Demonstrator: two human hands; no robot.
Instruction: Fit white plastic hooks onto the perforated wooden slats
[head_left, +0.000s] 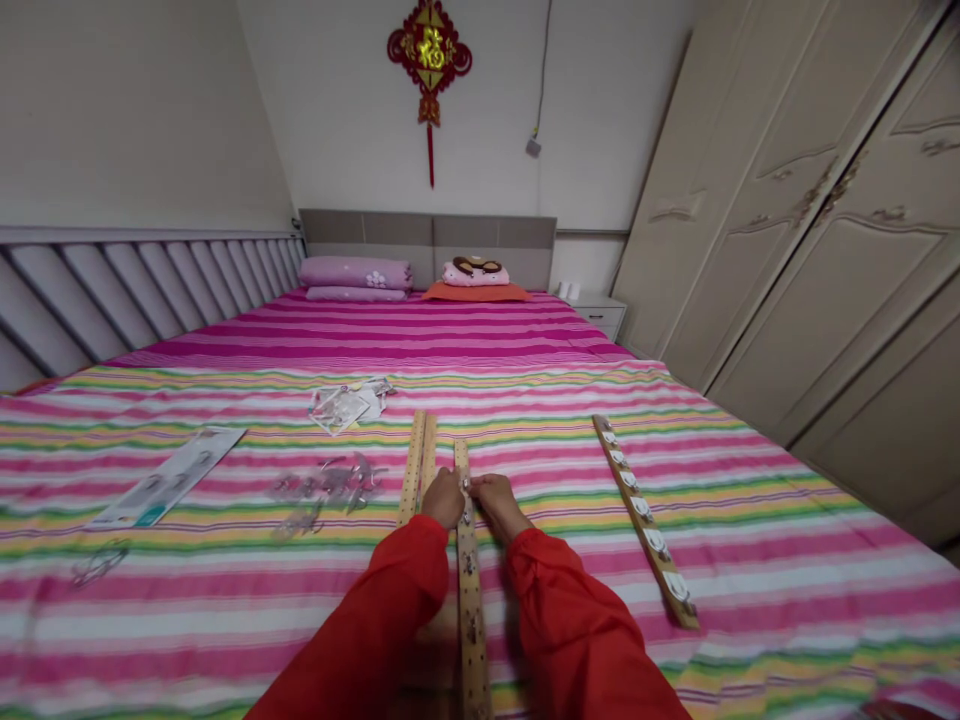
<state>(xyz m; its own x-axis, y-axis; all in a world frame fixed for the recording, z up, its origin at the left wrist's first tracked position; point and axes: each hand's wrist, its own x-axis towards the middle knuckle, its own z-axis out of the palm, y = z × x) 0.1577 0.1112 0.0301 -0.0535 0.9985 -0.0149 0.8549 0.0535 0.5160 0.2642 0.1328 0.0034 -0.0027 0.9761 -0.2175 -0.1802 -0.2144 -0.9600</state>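
Observation:
A long wooden strip (470, 590) with small metal fittings lies lengthwise on the striped bed between my red-sleeved arms. My left hand (443, 497) and my right hand (497, 503) meet at the strip's far part, fingers curled and pinched at a small fitting on it that I cannot make out. Just left of my left hand lie two more wooden strips (417, 464) side by side. A further strip with several round white pieces (646, 520) lies at an angle to the right, apart from my hands.
Clear plastic bags and small metal parts (328, 485) lie left of the strips, more packets (349, 404) farther back, and a white card (169, 477) at the left. Pillows (355, 273) sit at the headboard. A wardrobe (817, 240) stands along the right, a padded rail along the left.

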